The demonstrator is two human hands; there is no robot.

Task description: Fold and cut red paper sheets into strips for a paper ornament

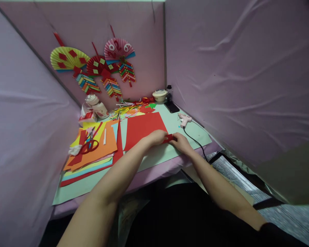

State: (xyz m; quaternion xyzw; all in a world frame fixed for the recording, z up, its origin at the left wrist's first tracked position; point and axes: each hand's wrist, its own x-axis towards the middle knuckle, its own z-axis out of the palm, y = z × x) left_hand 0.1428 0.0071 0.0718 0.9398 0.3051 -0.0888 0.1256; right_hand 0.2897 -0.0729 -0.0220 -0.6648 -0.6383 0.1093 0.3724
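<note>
A large red paper sheet [144, 127] lies on the pale green table top. At its lower right corner, a small red paper piece [169, 138] sits between my two hands; whether it is a folded part of the sheet I cannot tell. My left hand [158, 137] rests over the sheet's near edge with fingers closed on the left end of the red paper. My right hand [180, 142] pinches the right end. Some fingertips are hidden behind the hands and paper.
Left are stacked coloured papers [109, 145] with red-handled scissors [90, 146] and a white pen [104, 136]. Right lies a glue gun [184, 120] with a black cord. Behind are paper strips [127, 110], a phone [172, 107], a lidded bowl [159, 96] and a jar [99, 107].
</note>
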